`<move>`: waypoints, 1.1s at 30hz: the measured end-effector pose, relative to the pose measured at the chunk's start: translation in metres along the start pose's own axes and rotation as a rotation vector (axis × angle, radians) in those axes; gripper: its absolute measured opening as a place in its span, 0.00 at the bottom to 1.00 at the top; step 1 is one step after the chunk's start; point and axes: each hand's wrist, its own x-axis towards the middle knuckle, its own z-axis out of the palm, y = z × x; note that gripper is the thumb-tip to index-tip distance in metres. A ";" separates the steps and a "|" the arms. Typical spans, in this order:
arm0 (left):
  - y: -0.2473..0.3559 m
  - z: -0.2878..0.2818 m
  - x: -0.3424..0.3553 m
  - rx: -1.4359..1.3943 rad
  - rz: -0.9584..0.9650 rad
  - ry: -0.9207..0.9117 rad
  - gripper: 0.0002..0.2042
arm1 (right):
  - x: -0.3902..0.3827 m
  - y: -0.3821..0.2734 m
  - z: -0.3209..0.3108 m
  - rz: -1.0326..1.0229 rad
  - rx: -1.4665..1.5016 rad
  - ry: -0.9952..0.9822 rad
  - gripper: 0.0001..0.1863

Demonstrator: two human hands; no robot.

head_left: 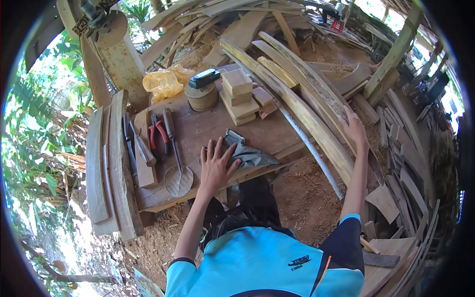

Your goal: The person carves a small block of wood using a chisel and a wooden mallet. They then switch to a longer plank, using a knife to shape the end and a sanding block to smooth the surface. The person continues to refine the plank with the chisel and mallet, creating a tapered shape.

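Note:
My left hand (218,163) lies with fingers spread on a crumpled grey cloth (255,156) near the front edge of the wooden bench (198,143). My right hand (353,123) grips a long, rough-edged wooden board (316,79) at the bench's right. Beside that board lie other long pieces (297,109) and a pale thin pipe (321,163). Left of my left hand are a screwdriver (173,143) over a round wooden disc (175,190), red-handled pliers (162,134) and narrow wood pieces (144,173).
Stacked blocks (236,85), a dark box (204,78) on a round wooden piece (201,100) and yellow plastic (162,85) sit at the back. Curved boards (114,163) line the left edge; offcuts (398,138) pile at right. A post (386,59) stands at back right.

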 end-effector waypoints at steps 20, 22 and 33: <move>0.004 -0.006 0.001 0.008 -0.009 -0.026 0.23 | -0.007 -0.021 -0.002 -0.102 -0.099 0.007 0.33; 0.004 -0.006 0.001 0.002 -0.009 -0.023 0.23 | -0.008 -0.028 -0.008 -0.097 -0.184 0.018 0.32; 0.005 -0.004 0.001 -0.003 0.000 -0.001 0.23 | 0.013 -0.016 0.006 -0.458 -0.632 -0.015 0.11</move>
